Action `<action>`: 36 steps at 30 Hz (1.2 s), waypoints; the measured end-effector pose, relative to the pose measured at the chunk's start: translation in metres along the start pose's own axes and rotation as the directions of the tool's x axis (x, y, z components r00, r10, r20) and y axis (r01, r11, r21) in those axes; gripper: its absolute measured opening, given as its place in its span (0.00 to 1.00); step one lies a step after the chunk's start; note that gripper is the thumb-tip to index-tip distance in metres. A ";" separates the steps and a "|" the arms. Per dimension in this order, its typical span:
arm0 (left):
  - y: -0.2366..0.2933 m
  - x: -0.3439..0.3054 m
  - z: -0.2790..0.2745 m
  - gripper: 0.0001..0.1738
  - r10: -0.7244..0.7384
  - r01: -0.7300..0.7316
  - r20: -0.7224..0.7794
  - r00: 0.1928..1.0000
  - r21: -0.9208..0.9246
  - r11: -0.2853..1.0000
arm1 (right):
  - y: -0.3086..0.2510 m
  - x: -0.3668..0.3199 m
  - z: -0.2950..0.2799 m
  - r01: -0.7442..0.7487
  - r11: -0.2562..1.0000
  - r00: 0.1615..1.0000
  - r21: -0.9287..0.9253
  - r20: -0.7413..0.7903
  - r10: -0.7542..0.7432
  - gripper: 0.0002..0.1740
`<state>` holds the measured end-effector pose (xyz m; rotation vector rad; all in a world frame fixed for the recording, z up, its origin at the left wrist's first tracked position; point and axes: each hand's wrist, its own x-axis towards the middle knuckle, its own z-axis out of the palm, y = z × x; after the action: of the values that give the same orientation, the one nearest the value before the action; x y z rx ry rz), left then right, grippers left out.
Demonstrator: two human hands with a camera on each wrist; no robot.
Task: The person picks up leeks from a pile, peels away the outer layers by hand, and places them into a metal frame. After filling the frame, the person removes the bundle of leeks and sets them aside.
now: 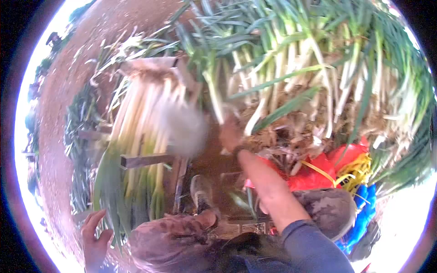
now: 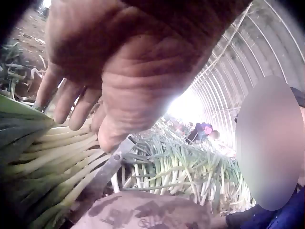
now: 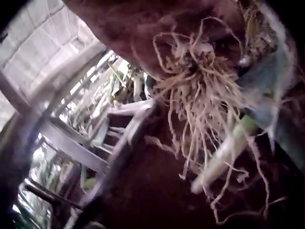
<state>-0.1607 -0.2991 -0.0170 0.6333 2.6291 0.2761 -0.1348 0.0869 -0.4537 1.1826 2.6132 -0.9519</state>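
Observation:
In the head view my right hand [image 1: 231, 134] grips a long green onion [image 1: 212, 86] near its root end, its green top pointing away from me. The right wrist view has shaggy roots [image 3: 202, 100] hanging right at that hand. My left hand [image 1: 94, 234] is held with fingers loosely bent, beside the leafy ends of a row of trimmed green onions [image 1: 136, 109]. Those onions lie side by side on a metal rack [image 1: 145, 160]. From the left wrist camera, the left palm [image 2: 143, 71] shows with nothing in it, above the rack.
A large heap of green onions [image 1: 291, 50] spreads across the far and right side. Dry peelings [image 1: 291, 145] litter the ground below it. Red plastic [image 1: 318, 170], yellow ties [image 1: 357, 173] and blue strands [image 1: 364, 202] lie near my right knee. A shoe [image 1: 200, 193] stands beside the rack.

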 end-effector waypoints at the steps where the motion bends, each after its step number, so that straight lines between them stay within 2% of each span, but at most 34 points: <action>1: 0.003 -0.003 -0.001 0.31 -0.042 0.042 -0.028 0.999 0.025 0.999 | -0.008 -0.002 -0.003 -0.023 0.998 0.999 0.056 0.033 0.021 0.15; 2: 0.004 -0.005 -0.001 0.34 -0.087 0.090 -0.062 0.994 0.055 0.994 | -0.017 -0.006 -0.009 -0.045 0.991 0.996 0.127 0.079 0.035 0.15; 3: -0.002 -0.006 -0.003 0.34 -0.062 0.065 -0.064 0.996 0.055 0.996 | -0.028 -0.008 -0.018 -0.059 0.975 0.991 0.215 0.130 0.031 0.15; 4: -0.009 -0.006 -0.008 0.39 0.131 -0.126 -0.019 0.991 0.165 0.978 | -0.036 -0.009 -0.028 -0.044 0.951 0.987 0.305 0.158 -0.005 0.15; 5: -0.016 -0.008 -0.011 0.46 0.308 -0.309 0.046 0.950 0.264 0.914 | -0.045 -0.011 -0.039 -0.003 0.917 0.983 0.398 0.169 -0.070 0.15; 6: 0.011 -0.010 -0.015 0.39 0.035 -0.043 0.105 0.994 0.071 0.997 | -0.041 -0.004 -0.050 0.105 0.865 0.976 0.491 0.115 -0.184 0.15; 8: 0.051 -0.025 -0.006 0.35 0.085 -0.088 0.038 0.996 0.094 0.992 | -0.033 0.010 -0.071 0.304 0.694 0.915 0.653 0.003 -0.404 0.17; 9: 0.069 -0.032 -0.002 0.32 0.122 -0.118 -0.022 0.992 0.116 0.986 | -0.031 0.000 -0.128 0.307 0.797 0.904 0.520 0.101 -0.414 0.16; 10: 0.087 -0.033 0.002 0.30 0.170 -0.171 0.007 0.985 0.024 0.985 | -0.017 0.003 -0.162 0.357 0.761 0.886 0.542 0.062 -0.460 0.16; 11: 0.096 -0.036 0.007 0.30 0.186 -0.186 -0.002 0.983 0.021 0.982 | -0.007 -0.008 -0.197 0.341 0.768 0.909 0.542 0.020 -0.417 0.16; 12: 0.103 -0.038 0.011 0.29 0.276 -0.272 0.045 0.960 -0.069 0.960 | 0.004 -0.019 -0.234 0.324 0.774 0.928 0.544 -0.022 -0.373 0.16; 13: 0.109 -0.041 0.016 0.28 0.364 -0.347 0.087 0.927 -0.162 0.924 | 0.022 -0.029 -0.266 0.282 0.799 0.947 0.531 -0.018 -0.321 0.16; 14: 0.117 -0.044 0.024 0.27 0.421 -0.403 0.089 0.903 -0.173 0.899 | 0.041 -0.038 -0.298 0.237 0.822 0.963 0.518 -0.015 -0.269 0.17; 15: 0.127 -0.047 0.030 0.27 0.425 -0.407 0.083 0.901 -0.170 0.897 | 0.070 -0.035 -0.322 0.245 0.828 0.952 0.505 0.037 -0.305 0.17; 17: 0.151 -0.049 0.044 0.28 0.577 -0.565 0.191 0.794 -0.116 0.817 | 0.131 -0.051 -0.349 0.425 0.870 0.904 0.251 -0.164 -0.394 0.16; 18: 0.162 -0.047 0.055 0.28 0.581 -0.570 0.187 0.792 -0.115 0.814 | 0.145 -0.058 -0.360 0.315 0.947 0.942 0.060 -0.141 -0.304 0.17; 19: 0.175 -0.041 0.068 0.25 0.652 -0.628 0.201 0.731 -0.173 0.758 | 0.157 -0.064 -0.369 0.188 0.973 0.969 -0.133 -0.139 -0.206 0.17; 20: 0.187 -0.036 0.080 0.24 0.719 -0.681 0.211 0.662 -0.231 0.695 | 0.178 -0.063 -0.366 0.186 0.973 0.967 -0.134 -0.149 -0.205 0.17; 21: 0.201 -0.030 0.091 0.24 0.725 -0.689 0.209 0.656 -0.227 0.689 | 0.206 -0.058 -0.352 0.180 0.980 0.966 -0.079 -0.175 -0.191 0.18; 22: 0.216 -0.024 0.101 0.23 0.750 -0.671 0.219 0.624 -0.342 0.658 | 0.223 -0.058 -0.340 0.174 0.984 0.964 -0.022 -0.198 -0.175 0.20; 23: 0.229 -0.020 0.112 0.22 0.774 -0.641 0.224 0.592 -0.451 0.621 | 0.205 -0.076 -0.347 0.112 0.993 0.980 0.043 -0.170 -0.104 0.20; 25: 0.250 -0.014 0.138 0.23 0.807 -0.666 0.163 0.568 -0.484 0.567 | 0.208 -0.065 -0.327 0.139 0.990 0.959 0.016 -0.250 -0.131 0.18; 26: 0.257 -0.010 0.148 0.23 0.830 -0.685 0.101 0.548 -0.514 0.516 | 0.210 -0.062 -0.322 0.094 0.994 0.967 0.061 -0.245 -0.076 0.19; 27: 0.260 -0.007 0.155 0.23 0.832 -0.689 0.094 0.547 -0.513 0.512 | 0.207 -0.059 -0.323 0.098 0.994 0.965 0.056 -0.249 -0.081 0.19; 29: 0.265 -0.002 0.168 0.24 0.821 -0.651 0.096 0.563 -0.560 0.512 | 0.205 -0.056 -0.327 0.066 0.997 0.987 0.038 -0.149 -0.060 0.19; 30: 0.263 0.002 0.173 0.25 0.808 -0.615 0.116 0.577 -0.590 0.523 | 0.193 -0.063 -0.334 -0.004 1.000 0.994 -0.004 -0.113 0.003 0.21; 31: 0.259 0.007 0.178 0.25 0.814 -0.616 0.111 0.570 -0.599 0.512 | 0.188 -0.065 -0.332 0.042 0.996 0.982 -0.077 -0.181 -0.055 0.21; 33: 0.248 0.017 0.187 0.24 0.788 -0.567 0.117 0.604 -0.633 0.528 | 0.163 -0.073 -0.334 -0.001 0.995 0.978 -0.103 -0.206 -0.020 0.16; 34: 0.242 0.020 0.192 0.22 0.719 -0.395 0.188 0.669 -0.729 0.559 | 0.158 -0.068 -0.324 0.045 0.984 0.968 -0.171 -0.235 -0.085 0.15; 35: 0.230 0.029 0.210 0.22 0.728 -0.399 0.184 0.661 -0.734 0.549 | 0.129 -0.089 -0.326 0.042 0.999 0.983 -0.027 -0.177 -0.046 0.16; 36: 0.216 0.042 0.233 0.20 0.647 -0.210 0.231 0.726 -0.822 0.530 | 0.128 -0.093 -0.313 0.207 0.972 0.942 -0.109 -0.245 -0.228 0.17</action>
<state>-0.0079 -0.0680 -0.1780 0.9046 1.5339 1.1271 0.0644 0.2760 -0.2356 1.0780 3.0080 -0.7597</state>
